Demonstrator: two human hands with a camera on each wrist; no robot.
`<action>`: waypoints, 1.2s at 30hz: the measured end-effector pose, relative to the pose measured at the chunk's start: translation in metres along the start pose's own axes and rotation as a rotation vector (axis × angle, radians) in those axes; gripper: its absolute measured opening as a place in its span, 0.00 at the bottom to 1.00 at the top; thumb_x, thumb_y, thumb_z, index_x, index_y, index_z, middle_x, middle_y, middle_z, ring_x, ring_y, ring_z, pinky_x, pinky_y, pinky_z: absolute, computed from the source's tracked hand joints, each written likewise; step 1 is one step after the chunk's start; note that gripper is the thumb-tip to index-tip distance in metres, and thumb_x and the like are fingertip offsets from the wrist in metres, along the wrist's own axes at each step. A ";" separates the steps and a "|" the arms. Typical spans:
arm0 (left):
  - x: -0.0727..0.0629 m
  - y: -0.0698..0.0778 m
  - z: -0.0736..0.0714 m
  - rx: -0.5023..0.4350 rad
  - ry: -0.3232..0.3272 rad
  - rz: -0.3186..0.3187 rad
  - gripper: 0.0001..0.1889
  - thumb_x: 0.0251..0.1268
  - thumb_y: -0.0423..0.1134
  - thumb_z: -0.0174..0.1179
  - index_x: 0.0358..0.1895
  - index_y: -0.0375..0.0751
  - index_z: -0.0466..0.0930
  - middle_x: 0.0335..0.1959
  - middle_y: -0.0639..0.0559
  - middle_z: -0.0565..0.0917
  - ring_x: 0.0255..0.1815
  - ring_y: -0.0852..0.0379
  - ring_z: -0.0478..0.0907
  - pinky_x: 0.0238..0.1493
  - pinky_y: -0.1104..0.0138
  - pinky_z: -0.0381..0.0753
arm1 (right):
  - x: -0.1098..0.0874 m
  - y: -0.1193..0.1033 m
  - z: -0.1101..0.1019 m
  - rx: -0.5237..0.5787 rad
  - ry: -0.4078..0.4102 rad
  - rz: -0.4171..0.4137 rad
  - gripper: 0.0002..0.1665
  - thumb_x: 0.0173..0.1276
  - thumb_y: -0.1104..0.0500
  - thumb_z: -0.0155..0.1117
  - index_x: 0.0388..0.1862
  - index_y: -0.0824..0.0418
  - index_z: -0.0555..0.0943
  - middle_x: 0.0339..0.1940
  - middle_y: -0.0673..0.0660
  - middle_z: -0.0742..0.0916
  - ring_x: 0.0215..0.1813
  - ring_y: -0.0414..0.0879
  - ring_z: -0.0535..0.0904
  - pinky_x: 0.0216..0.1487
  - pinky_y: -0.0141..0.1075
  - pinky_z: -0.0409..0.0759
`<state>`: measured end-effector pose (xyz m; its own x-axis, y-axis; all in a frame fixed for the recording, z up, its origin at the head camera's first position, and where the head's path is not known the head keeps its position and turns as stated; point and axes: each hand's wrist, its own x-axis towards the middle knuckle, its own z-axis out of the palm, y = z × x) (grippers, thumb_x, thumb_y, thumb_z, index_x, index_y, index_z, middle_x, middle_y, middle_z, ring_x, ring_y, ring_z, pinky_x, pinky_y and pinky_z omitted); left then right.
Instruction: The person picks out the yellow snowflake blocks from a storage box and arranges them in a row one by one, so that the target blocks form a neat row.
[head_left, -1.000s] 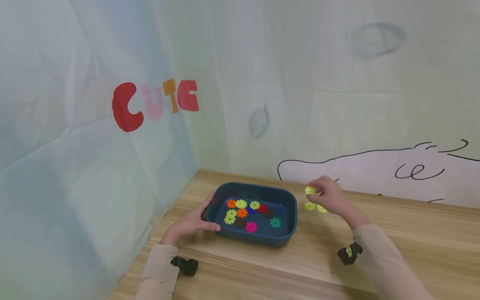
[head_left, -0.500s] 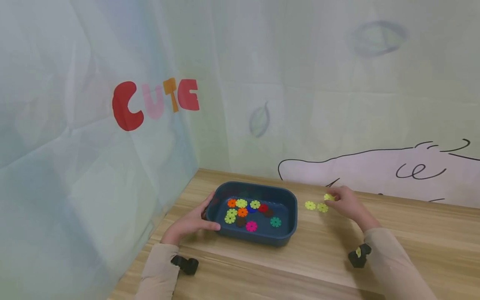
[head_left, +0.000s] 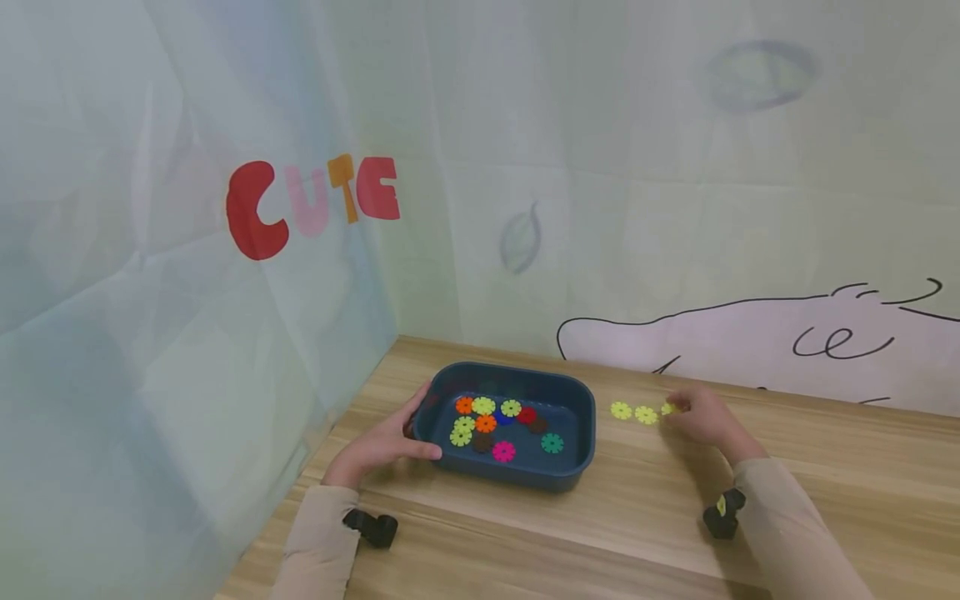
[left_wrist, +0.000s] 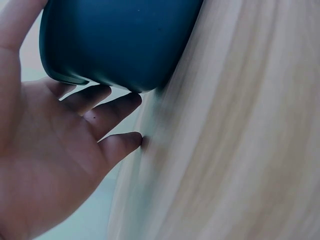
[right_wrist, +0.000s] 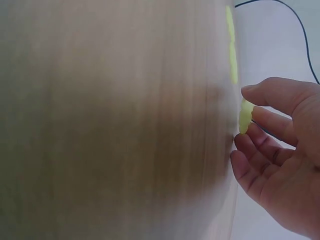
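My left hand (head_left: 386, 443) grips the left end of a dark blue plastic tub (head_left: 592, 442); its thumb lies at the front rim. In the left wrist view, fingertips meet the tub's wall (left_wrist: 120, 40). Further right, my right hand (head_left: 703, 417) holds a yellow notched snowflake disc (right_wrist: 245, 116) between thumb and fingers, low over the table. Just left of it lie two more yellow discs, one at the far left (head_left: 621, 411) and one beside the fingertips (head_left: 646, 415). The three form a row to the right of the tub.
Inside the tub lie several discs, among them a pink disc (head_left: 504, 452), a green disc (head_left: 552, 443) and an orange disc (head_left: 486, 423). A printed cloth wall (head_left: 480, 275) rises along the wooden table's (head_left: 600, 533) back and left edges.
My right hand has carried the yellow disc rightward and down, past the two discs on the table, to the row's right end. The left hand and tub have stayed in place.
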<state>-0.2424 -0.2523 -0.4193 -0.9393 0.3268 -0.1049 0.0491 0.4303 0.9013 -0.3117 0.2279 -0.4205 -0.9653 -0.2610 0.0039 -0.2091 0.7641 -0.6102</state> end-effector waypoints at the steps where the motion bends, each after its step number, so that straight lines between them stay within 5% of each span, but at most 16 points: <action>1: 0.000 0.000 0.000 0.003 0.002 -0.001 0.59 0.51 0.44 0.72 0.79 0.54 0.35 0.78 0.39 0.44 0.75 0.36 0.46 0.70 0.38 0.45 | 0.000 0.001 0.000 -0.005 -0.001 0.000 0.24 0.61 0.64 0.63 0.52 0.80 0.75 0.50 0.77 0.80 0.53 0.69 0.75 0.53 0.59 0.73; 10: 0.000 -0.001 0.000 0.016 0.006 -0.005 0.60 0.50 0.45 0.73 0.79 0.54 0.36 0.78 0.39 0.43 0.75 0.35 0.45 0.70 0.38 0.46 | 0.001 0.003 0.002 -0.037 0.001 -0.036 0.20 0.57 0.65 0.65 0.46 0.79 0.80 0.43 0.73 0.84 0.46 0.63 0.78 0.50 0.57 0.76; 29: 0.001 -0.002 0.000 0.030 0.007 -0.005 0.60 0.50 0.46 0.73 0.79 0.54 0.35 0.79 0.40 0.42 0.76 0.35 0.43 0.70 0.37 0.45 | 0.000 0.001 0.000 -0.053 -0.037 0.001 0.23 0.61 0.62 0.66 0.49 0.79 0.78 0.45 0.74 0.83 0.47 0.64 0.78 0.49 0.55 0.76; 36: 0.002 -0.004 0.000 0.003 0.009 -0.011 0.60 0.49 0.44 0.74 0.79 0.54 0.36 0.79 0.40 0.43 0.75 0.36 0.45 0.70 0.38 0.43 | 0.004 -0.006 -0.001 -0.024 -0.030 0.049 0.29 0.69 0.57 0.59 0.60 0.78 0.71 0.55 0.79 0.76 0.55 0.71 0.73 0.54 0.59 0.74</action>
<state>-0.2444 -0.2529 -0.4231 -0.9428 0.3144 -0.1109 0.0397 0.4362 0.8990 -0.3143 0.2226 -0.4164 -0.9695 -0.2401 -0.0494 -0.1657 0.7904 -0.5898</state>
